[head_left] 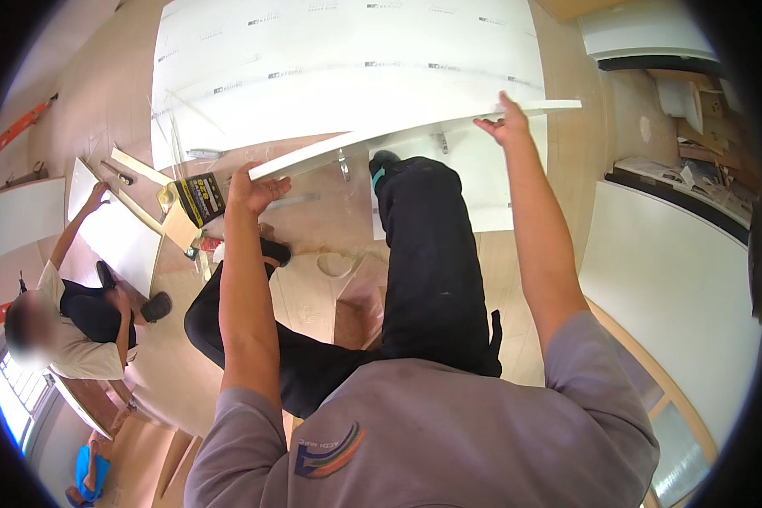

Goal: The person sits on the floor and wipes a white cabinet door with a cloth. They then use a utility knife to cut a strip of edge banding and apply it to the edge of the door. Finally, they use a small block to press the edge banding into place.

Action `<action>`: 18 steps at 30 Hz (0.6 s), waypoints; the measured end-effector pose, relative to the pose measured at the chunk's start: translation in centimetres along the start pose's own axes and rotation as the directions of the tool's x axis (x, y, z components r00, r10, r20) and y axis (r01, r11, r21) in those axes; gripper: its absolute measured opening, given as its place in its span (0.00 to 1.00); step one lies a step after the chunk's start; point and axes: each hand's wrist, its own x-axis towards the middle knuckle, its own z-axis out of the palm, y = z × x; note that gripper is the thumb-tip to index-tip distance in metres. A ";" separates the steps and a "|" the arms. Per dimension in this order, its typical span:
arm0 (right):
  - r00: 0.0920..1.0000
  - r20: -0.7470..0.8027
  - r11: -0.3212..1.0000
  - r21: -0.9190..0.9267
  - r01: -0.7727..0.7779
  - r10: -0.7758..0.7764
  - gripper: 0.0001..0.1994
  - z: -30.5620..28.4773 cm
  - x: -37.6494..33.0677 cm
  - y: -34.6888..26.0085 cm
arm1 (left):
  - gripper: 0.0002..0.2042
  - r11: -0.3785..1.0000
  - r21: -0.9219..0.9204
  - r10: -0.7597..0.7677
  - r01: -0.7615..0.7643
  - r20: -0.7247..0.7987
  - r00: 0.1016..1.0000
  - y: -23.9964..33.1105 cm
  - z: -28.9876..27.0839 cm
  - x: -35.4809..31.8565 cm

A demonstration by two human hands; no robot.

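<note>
Head view, and from where I stand the white board (356, 137) is up off the floor in front of the person, seen nearly edge-on as a long narrow strip. Its long axis runs crosswise between the two hands, but not squarely: the left end lies closer to the body, and the right end slants farther out. The left hand (260, 191) is right at the near end, thumb over the edge and fingers curled beneath, grasping it. The right hand (510, 127) has the board pinched between its upper and lower fingers, well along toward the far end, with a short piece sticking out past it. So the left hand is the nearer to an end, and everything hinges on that slant between the two grips. Beyond the board lies a big white sheet (339, 51), flat on the floor; one shoe (384, 158) shows just below the board's middle. A dark box (201, 200) sits near the left hand, and farther left a co-worker (93, 356) has a hand on another panel (118, 241).
</note>
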 end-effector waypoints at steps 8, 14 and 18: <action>0.994 -0.094 0.987 -0.151 0.047 -0.061 0.21 0.7 -0.5 2.0 | 0.23 0.970 -0.214 0.132 -0.117 0.058 0.990 -2.8 -0.6 -0.7; 0.992 0.020 0.988 -0.081 0.129 -0.128 0.20 1.1 -4.6 0.2 | 0.20 0.955 -0.276 0.135 -0.105 0.091 0.987 -1.2 -1.4 -3.2; 0.969 0.117 0.976 0.026 0.218 -0.220 0.21 1.8 -10.9 -3.0 | 0.17 0.911 -0.201 0.389 -0.360 0.127 0.913 1.7 1.4 -10.3</action>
